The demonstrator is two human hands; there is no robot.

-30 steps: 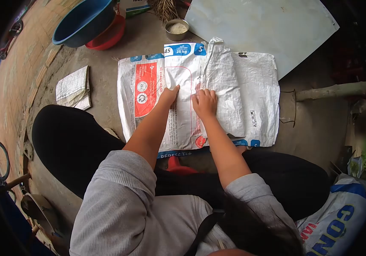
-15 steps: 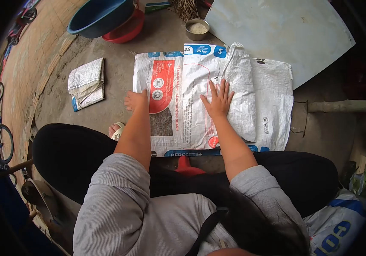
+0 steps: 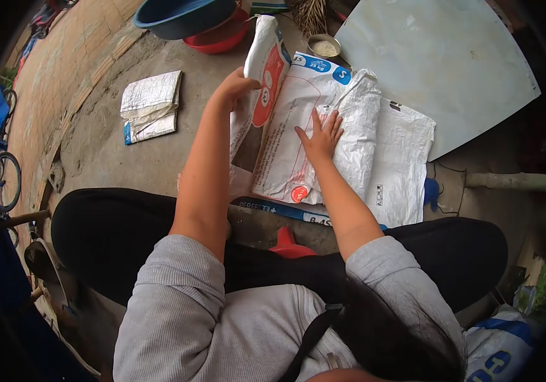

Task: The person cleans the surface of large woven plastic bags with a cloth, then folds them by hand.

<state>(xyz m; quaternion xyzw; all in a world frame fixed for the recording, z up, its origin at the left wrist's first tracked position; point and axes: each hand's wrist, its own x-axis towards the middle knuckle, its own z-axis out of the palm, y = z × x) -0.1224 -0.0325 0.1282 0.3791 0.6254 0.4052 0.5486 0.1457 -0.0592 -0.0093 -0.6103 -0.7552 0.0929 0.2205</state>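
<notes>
A white woven feed sack [image 3: 285,137] with red and blue print lies partly folded on the ground in front of me. My left hand [image 3: 238,87] grips its left edge, thumb on the printed face, and holds that side raised. The fingers behind the edge are hidden. With fingers spread, my right hand [image 3: 322,137] presses flat on the middle of the sack, beside the folded white layer. The sack's right part [image 3: 400,159] lies flat on the ground. Blue lettering runs along the near edge.
A folded white sack [image 3: 150,105] lies on the concrete at left. Behind are a blue basin [image 3: 184,19] over a red basin [image 3: 222,39] and a metal bowl [image 3: 324,46] of pale contents. A grey sheet [image 3: 438,70] lies at back right. Something red [image 3: 290,245] stands between my legs.
My left hand has closed on the sack's left edge and lifted it up and rightward, so that side now stands off the ground. My right hand stays pressed on the sack.
</notes>
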